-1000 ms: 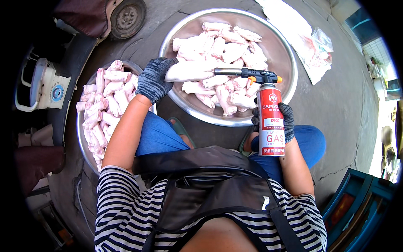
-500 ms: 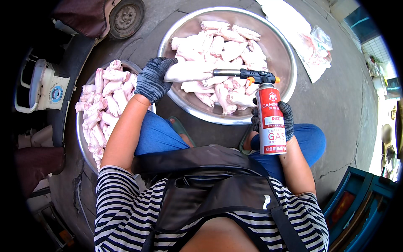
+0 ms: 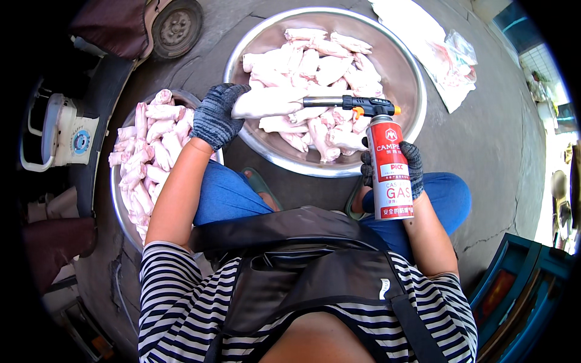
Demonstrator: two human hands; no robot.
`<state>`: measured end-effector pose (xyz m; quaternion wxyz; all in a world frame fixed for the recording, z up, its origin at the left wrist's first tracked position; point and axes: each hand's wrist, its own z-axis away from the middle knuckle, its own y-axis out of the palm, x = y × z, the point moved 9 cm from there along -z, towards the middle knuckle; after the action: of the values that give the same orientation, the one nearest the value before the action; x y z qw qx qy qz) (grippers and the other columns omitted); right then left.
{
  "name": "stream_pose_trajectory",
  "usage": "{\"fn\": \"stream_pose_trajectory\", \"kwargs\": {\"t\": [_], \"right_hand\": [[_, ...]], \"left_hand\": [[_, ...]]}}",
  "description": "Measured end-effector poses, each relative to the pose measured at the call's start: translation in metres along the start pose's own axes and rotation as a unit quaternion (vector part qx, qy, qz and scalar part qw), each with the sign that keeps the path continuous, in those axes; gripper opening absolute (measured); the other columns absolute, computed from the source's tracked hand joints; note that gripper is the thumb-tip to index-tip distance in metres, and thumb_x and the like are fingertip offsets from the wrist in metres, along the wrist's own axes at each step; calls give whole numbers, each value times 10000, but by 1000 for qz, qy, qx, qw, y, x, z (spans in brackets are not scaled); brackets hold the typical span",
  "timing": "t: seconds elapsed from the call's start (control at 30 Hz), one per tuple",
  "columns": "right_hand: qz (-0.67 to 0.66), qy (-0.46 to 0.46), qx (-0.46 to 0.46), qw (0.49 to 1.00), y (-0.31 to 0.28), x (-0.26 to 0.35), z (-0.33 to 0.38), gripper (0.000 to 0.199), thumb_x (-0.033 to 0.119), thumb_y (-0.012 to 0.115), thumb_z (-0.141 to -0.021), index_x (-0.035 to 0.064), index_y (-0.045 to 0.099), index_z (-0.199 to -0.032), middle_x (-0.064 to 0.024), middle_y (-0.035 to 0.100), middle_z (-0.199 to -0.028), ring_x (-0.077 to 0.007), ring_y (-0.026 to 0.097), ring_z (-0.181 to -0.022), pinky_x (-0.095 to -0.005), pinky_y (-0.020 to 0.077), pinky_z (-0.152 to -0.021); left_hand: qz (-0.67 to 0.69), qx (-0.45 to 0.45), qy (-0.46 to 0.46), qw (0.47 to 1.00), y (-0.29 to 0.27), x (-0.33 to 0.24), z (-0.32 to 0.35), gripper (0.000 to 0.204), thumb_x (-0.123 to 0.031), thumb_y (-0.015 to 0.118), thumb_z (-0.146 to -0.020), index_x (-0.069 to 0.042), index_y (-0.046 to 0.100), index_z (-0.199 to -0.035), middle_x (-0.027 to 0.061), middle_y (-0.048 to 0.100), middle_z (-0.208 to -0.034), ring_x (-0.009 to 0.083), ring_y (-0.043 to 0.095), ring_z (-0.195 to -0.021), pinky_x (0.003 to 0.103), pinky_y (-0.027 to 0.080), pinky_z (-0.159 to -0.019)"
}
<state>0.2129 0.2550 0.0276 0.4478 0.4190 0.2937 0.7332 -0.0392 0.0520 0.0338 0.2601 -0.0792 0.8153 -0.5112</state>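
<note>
My left hand (image 3: 220, 116), in a grey knitted glove, is closed round the end of a pale pig's trotter (image 3: 266, 103) held above the near left rim of a large metal basin (image 3: 399, 66). My right hand (image 3: 413, 168), gloved alike, grips a red and white gas canister blowtorch (image 3: 392, 172) upright. The torch's dark nozzle (image 3: 324, 101) points left, its tip close to or against the trotter. No flame can be made out. More trotters (image 3: 331, 69) lie heaped in the basin.
A second metal basin (image 3: 115, 196) full of trotters (image 3: 145, 163) stands at my left. A white sack (image 3: 411, 30) with a clear plastic bag (image 3: 461, 51) lies at the far right. A wheeled vehicle (image 3: 115, 27) stands at far left, a teal wooden object (image 3: 514, 272) at near right.
The view has shifted very slightly. Both hands keep the trotter and the blowtorch in nearly the same place.
</note>
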Motion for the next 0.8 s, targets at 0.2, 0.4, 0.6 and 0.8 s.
{"fn": "stream_pose_trajectory", "kwargs": {"t": [0.2,0.4,0.6,0.8], "right_hand": [[-22,7,-3,1000,-2,-1,0,684,387,734,-701,-4,481,-1202,-239,610,-963,-375,642,-810,-467,572,-700],[-15,-4,-8,1000,-5,1,0,680,374,737,-696,-11,480,-1194,-243,614,-963,-382,647,-797,-465,577,-693],[-12,-12,-19,1000,-7,3,-1,684,366,743,-687,-14,478,-1191,-243,621,-936,-378,650,-782,-461,580,-680],[-2,-15,-24,1000,-8,3,-1,692,379,746,-681,-15,484,-1186,-237,624,-927,-373,650,-778,-454,581,-677]], "left_hand": [[-11,7,-2,1000,2,1,-1,540,-151,694,-666,-91,564,-1187,119,603,-1131,311,548,-1058,390,409,-973],[-3,-4,3,1000,3,2,-1,538,-135,676,-670,-118,564,-1196,133,595,-1119,326,548,-1045,404,418,-969],[2,-6,2,1000,2,1,-1,522,-120,655,-679,-122,568,-1194,143,595,-1106,335,548,-1040,412,423,-966],[-5,-3,1,1000,2,1,-1,537,-130,684,-666,-112,568,-1190,128,597,-1117,321,550,-1047,401,420,-969]]}}
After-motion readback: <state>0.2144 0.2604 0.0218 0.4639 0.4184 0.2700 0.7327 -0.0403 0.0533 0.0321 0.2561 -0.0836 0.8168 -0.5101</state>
